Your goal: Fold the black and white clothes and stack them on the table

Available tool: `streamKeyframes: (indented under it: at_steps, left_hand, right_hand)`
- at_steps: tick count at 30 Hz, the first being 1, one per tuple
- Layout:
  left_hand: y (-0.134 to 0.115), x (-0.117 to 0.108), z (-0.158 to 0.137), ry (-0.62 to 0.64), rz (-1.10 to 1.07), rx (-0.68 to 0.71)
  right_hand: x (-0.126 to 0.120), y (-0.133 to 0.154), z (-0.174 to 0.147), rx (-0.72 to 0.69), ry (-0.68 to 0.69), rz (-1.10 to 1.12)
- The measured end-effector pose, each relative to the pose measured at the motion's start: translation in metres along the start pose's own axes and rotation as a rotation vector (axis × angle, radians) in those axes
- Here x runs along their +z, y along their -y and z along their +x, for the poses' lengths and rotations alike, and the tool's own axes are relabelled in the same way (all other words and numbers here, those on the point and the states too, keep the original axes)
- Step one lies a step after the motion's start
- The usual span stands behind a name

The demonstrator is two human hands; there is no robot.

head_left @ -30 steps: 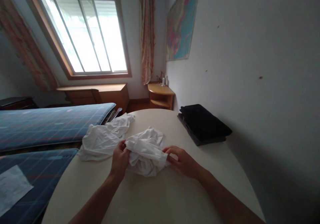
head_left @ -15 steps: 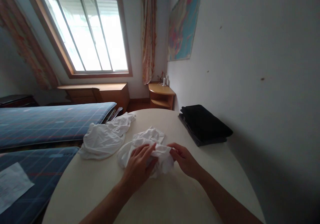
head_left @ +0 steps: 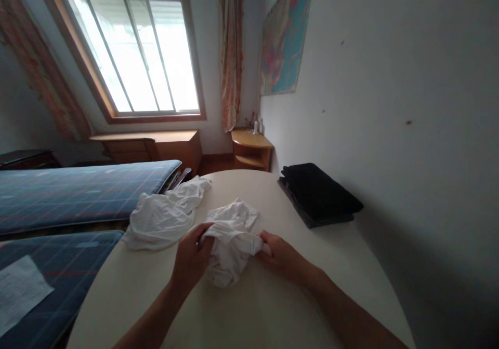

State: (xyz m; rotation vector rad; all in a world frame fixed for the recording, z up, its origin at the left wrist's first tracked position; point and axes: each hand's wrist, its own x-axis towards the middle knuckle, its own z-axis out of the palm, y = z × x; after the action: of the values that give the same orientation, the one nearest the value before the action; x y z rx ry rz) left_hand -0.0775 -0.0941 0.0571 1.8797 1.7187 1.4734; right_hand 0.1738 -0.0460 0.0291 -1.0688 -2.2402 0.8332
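A crumpled white cloth garment [head_left: 230, 255] lies bunched on the round cream table [head_left: 249, 318], its near part lifted between my hands. My left hand [head_left: 193, 253] is closed on its left edge, thumb against the fabric. At the opposite side my right hand [head_left: 275, 253] pinches the right edge, with a bit of fabric showing by the fingers. Which kind of garment it is, I cannot tell. Farther left, a second white cloth garment [head_left: 159, 222] rests crumpled along the table's edge, apart from my hands.
A stack of folded black cloth [head_left: 319, 193] sits at the table's right, near the wall. Blue plaid mattresses [head_left: 86, 190] are on the left, one bearing a white sheet of paper [head_left: 23, 292]. A corner shelf [head_left: 253, 140] and a desk [head_left: 175, 138] stand beyond.
My left hand has moved left and changed from lying over the fabric to gripping its left edge. My right hand has shifted slightly down and left. The cloth is now stretched between them.
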Motion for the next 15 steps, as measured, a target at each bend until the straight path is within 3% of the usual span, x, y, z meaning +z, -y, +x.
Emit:
streamKeyframes:
  at_steps: [2,5,8,10,15]
  left_hand:
    - [0.001,-0.007,0.004,-0.079,0.031,-0.022]
    - [0.005,-0.017,0.010,-0.194,0.049,-0.072]
    - [0.009,-0.019,0.013,-0.200,0.032,-0.105]
    - [0.011,-0.018,0.013,-0.158,0.017,-0.125]
    - [0.023,-0.014,0.018,-0.097,0.006,-0.236]
  right_hand:
    - [-0.007,-0.003,0.002,0.049,-0.118,0.051]
    - [-0.025,-0.006,0.001,0.069,-0.423,0.167]
    - [-0.041,-0.008,-0.001,0.101,-0.617,0.210]
    - [-0.044,-0.009,-0.002,0.118,-0.557,0.160]
    - [-0.039,-0.017,-0.007,0.076,-0.129,0.087]
